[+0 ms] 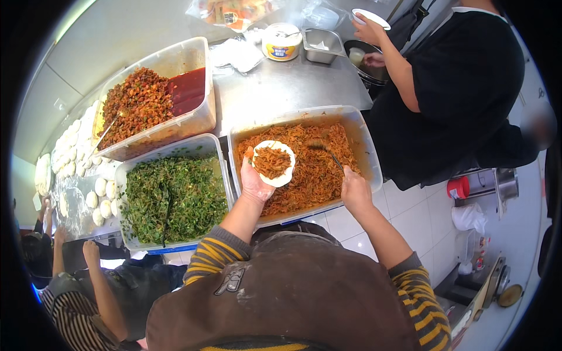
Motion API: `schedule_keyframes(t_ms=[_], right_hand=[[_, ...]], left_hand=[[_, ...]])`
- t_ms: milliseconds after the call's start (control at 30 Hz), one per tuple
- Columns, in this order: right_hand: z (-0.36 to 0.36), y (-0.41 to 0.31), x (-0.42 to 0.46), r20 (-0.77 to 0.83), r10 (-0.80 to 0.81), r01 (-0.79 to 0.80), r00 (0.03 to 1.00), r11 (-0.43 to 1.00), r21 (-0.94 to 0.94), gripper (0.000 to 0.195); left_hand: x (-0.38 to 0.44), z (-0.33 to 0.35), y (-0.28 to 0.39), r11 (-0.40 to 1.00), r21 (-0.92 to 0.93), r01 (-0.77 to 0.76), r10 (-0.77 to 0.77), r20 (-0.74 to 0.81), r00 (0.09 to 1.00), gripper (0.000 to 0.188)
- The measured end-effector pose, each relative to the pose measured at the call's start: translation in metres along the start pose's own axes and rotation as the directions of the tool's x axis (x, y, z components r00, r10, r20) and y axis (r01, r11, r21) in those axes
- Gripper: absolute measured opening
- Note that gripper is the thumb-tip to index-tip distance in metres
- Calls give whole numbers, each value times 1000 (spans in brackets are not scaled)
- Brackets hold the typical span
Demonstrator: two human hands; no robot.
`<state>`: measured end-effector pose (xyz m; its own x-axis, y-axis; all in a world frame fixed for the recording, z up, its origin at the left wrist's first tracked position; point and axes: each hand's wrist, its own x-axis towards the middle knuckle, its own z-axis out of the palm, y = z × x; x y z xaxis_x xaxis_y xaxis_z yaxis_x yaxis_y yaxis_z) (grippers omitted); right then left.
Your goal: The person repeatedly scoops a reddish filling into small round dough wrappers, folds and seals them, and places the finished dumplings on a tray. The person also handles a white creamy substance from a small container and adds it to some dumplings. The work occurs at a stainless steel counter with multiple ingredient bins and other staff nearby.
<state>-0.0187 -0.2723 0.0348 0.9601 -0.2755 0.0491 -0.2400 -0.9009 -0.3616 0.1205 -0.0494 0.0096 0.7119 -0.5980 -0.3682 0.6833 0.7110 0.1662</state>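
On my left hand (256, 179) rests a round dough wrapper (287, 154) with a heap of shredded orange-brown filling (273, 163) in its middle. It is held above a large plastic tub (373, 153) of the same shredded filling. My right hand (356, 191) grips the handle of a spoon (336, 160), whose dark head lies in the filling right of the wrapper. A second tub holds chopped green filling (180, 197) with a dark-handled utensil (165, 215) lying in it, left of my left hand.
Behind stands a tub of diced reddish filling (140, 94) with red oil. Dough balls (105, 208) lie on the floured table at left. A white bucket (282, 41) and a steel pan (324, 46) stand at the back. A co-worker (456, 96) holds a bowl at right; others work at left.
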Motion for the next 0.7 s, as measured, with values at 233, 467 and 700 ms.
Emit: schedule_keyframes(t_ms=[233,467,700], right_hand=[[6,-18,21,219,-57,160,974,858,-488,28],[8,-83,32,145,-118,-56,982,553,831,42],[21,-81,34,36,-103,32,994,593,804,27]], left_hand=[[-7,6,-2,998,-46,36,-36,-13,999,62],[-11,12,-5,997,-72,32,-29,35,999,61],[-14,9,-6,998,-60,13,-12,16,1000,59]])
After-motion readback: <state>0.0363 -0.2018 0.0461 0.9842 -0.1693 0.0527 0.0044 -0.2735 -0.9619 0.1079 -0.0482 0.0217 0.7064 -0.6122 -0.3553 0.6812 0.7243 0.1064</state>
